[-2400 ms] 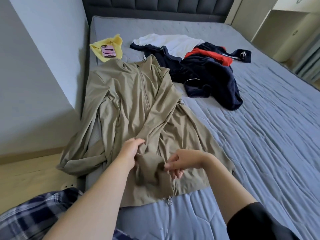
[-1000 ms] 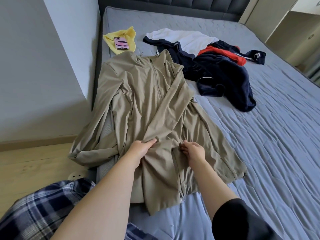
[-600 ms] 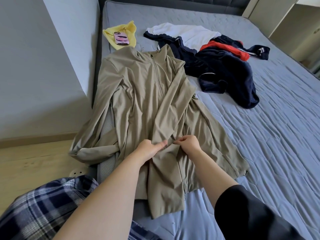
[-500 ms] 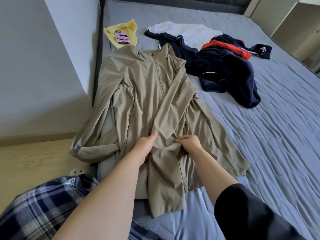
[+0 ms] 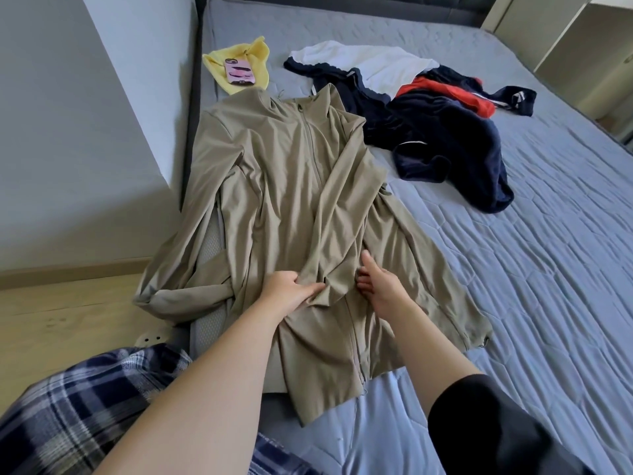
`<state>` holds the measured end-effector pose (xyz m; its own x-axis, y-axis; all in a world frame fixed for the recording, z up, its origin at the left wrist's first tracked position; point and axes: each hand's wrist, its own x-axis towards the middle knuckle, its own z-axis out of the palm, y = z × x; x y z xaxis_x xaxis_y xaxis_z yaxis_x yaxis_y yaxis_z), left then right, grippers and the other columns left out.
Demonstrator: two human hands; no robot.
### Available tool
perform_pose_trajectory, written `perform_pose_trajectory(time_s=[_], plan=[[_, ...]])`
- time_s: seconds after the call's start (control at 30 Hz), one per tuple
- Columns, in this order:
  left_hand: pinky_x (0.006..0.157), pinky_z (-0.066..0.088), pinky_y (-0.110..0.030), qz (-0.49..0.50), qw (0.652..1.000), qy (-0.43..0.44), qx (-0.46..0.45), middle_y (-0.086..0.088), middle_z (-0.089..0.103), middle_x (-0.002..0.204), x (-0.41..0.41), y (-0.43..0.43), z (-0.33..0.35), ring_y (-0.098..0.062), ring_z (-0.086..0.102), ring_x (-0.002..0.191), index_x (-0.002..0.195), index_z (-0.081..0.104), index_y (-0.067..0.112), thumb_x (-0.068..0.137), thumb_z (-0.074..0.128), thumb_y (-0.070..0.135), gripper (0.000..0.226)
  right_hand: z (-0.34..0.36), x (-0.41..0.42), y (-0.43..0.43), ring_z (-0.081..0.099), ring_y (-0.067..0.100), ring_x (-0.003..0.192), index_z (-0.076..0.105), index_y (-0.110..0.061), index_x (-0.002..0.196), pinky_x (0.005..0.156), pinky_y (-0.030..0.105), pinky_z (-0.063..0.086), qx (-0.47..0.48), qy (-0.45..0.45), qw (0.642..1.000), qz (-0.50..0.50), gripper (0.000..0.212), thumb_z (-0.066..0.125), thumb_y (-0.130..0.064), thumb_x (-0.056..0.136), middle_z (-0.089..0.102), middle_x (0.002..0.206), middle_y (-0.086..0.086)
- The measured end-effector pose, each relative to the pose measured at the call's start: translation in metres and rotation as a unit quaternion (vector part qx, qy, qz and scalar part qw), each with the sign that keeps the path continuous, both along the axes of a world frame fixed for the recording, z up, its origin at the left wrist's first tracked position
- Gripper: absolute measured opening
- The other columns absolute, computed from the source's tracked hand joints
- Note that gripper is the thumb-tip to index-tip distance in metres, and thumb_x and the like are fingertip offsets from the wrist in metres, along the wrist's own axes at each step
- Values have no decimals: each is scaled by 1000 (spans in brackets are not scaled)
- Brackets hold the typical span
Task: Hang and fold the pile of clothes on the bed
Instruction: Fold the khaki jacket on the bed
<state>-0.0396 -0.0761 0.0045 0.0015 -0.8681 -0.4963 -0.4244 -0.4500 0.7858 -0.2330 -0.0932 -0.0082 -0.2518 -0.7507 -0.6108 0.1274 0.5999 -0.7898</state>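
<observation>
A khaki zip jacket [image 5: 291,207] lies front-up, sleeve folded across, beside heaped navy, red, white clothes [image 5: 428,108].

No readable text; marks on the pink phone case [image 5: 239,72] are too blurred.
</observation>
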Motion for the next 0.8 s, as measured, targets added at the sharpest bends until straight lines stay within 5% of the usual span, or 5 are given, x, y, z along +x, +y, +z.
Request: perform_pose_trajectory(time_s=[0.1,0.23,0.47,0.6,0.8], plan=[[71,49,-25,-8,999,32,19,2,67,86,-2,3,0,-16,63,81,94,66,12,72,80,41,39,1,6,1,56,24,79,62,-9,76,81,39,51,11,32,996,81,25,75,-30,81,61,83,13],[78,54,-32,136,963,211,101,-8,71,96,5,0,0,-21,68,85,95,69,9,78,76,38,34,-2,8,1,58,25,81,58,-6,88,81,36,50,7,-142,988,-64,6,58,-10,93,60,90,13],[72,53,-30,107,930,297,189,-8,71,98,4,-1,-5,-21,66,80,101,67,11,85,67,40,33,-3,-14,7,47,28,129,44,1,137,112,37,32,21,-307,935,-174,40,37,-20,104,52,137,16],[67,54,-31,32,940,280,191,-6,73,87,4,5,0,-19,68,75,100,67,10,84,71,24,22,1,-12,12,59,22,114,56,-3,124,102,34,43,5,-197,980,-31,51,45,-46,97,64,121,11],[91,49,-33,53,951,295,75,-17,69,107,-4,2,21,-22,65,92,97,66,7,86,66,3,12,30,5,13,66,23,84,58,5,121,80,36,51,2,-153,988,22,29,55,-9,95,69,95,12]])
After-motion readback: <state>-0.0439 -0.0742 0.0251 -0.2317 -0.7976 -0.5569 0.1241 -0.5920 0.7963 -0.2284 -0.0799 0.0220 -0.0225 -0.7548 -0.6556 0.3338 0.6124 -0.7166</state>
